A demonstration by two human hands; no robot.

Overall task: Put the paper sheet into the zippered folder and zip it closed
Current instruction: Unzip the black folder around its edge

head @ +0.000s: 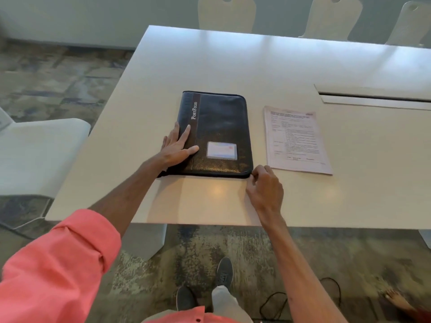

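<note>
A black zippered folder (217, 127) marked "Portfolio" lies shut and flat on the white table (233, 66), with a clear card window near its front edge. My left hand (176, 146) rests flat on the folder's left side, fingers spread. My right hand (264, 185) is at the folder's near right corner, with its fingers pinched at the zipper end there; the zipper pull itself is hidden. A printed paper sheet (296, 139) lies flat on the table just right of the folder, apart from both hands.
A cable slot with a raised lid (373, 95) sits at the table's right rear. White chairs stand at the far side (227, 15) and at the left (39, 148). The table's front edge is near me. Cables lie on the floor (275, 304).
</note>
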